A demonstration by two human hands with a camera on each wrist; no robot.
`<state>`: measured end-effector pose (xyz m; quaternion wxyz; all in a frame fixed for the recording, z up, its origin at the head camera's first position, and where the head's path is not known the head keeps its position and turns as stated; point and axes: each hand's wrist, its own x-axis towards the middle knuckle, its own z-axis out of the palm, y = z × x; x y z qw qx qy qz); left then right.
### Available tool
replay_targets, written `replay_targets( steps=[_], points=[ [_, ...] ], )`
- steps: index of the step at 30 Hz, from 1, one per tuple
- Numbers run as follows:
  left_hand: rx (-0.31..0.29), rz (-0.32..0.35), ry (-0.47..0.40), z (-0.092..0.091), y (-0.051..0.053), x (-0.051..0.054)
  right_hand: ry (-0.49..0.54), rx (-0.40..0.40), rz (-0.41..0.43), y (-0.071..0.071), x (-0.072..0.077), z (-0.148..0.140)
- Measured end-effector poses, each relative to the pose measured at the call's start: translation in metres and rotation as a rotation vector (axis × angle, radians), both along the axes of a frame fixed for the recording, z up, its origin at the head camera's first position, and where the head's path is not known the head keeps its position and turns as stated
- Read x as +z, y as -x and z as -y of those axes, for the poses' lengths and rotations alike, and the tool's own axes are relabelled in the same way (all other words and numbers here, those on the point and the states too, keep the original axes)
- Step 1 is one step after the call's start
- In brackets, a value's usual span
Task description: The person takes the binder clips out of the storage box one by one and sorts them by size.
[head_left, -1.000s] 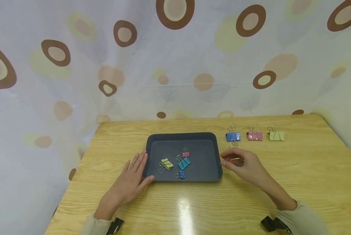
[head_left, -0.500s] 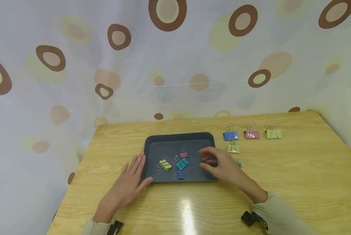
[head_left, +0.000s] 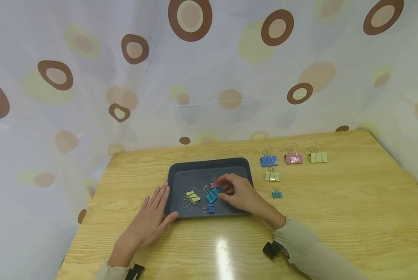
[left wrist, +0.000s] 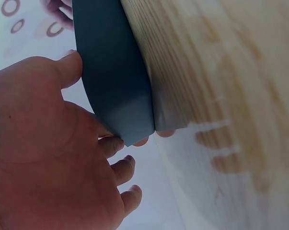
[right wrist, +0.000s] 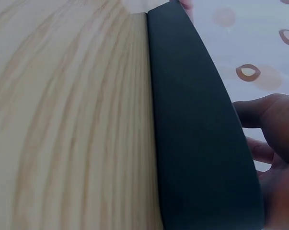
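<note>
A dark grey tray point(head_left: 191, 179) lies on the table with several binder clips inside. These are a yellow clip point(head_left: 193, 197), a teal clip point(head_left: 212, 195), a small pink clip point(head_left: 214, 185) and a small blue clip point(head_left: 210, 209). My left hand point(head_left: 147, 217) rests against the tray's left rim with its fingers extended; in the left wrist view its thumb touches the tray wall point(left wrist: 110, 62). Over the tray, my right hand point(head_left: 242, 195) has thumb and forefinger curved and apart, close to the right of the teal and pink clips. The tray wall partly hides that hand in the right wrist view.
Right of the tray, large blue point(head_left: 268, 160), pink point(head_left: 293, 158) and pale yellow point(head_left: 318, 157) clips stand in a row. Below the blue one are a smaller yellow clip point(head_left: 272, 176) and a small teal clip point(head_left: 277, 194). A patterned curtain point(head_left: 229, 70) hangs behind the table.
My right hand has moved left from beside the small teal clip on the table, over the tray's right rim, to the clips inside. My left hand has stayed at the rim.
</note>
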<state>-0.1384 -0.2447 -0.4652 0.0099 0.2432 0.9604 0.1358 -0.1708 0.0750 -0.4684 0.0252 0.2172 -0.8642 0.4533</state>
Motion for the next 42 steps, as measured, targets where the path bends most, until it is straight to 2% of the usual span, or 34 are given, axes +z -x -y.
replay_targets(
  steps=[6,12,19,25,33,42],
  points=[
    [0.01,0.004,0.0,0.002,-0.001,-0.003,-0.028,0.043,0.026,0.006,-0.007,0.017],
    [0.012,-0.001,0.003,0.006,-0.003,-0.004,-0.064,0.008,0.051,0.008,-0.014,0.031],
    [0.012,0.008,-0.004,0.006,-0.005,-0.002,-0.075,-0.029,0.07,0.008,-0.013,0.039],
    [0.017,0.003,-0.017,0.006,-0.005,-0.003,-0.074,-0.008,0.055,0.01,-0.012,0.037],
    [0.001,-0.038,-0.051,0.004,-0.003,-0.003,-0.011,-0.014,0.064,0.009,-0.008,0.027],
    [0.009,0.003,-0.018,0.0,-0.001,-0.002,0.067,-0.038,0.051,0.0,-0.004,0.008]
  ],
)
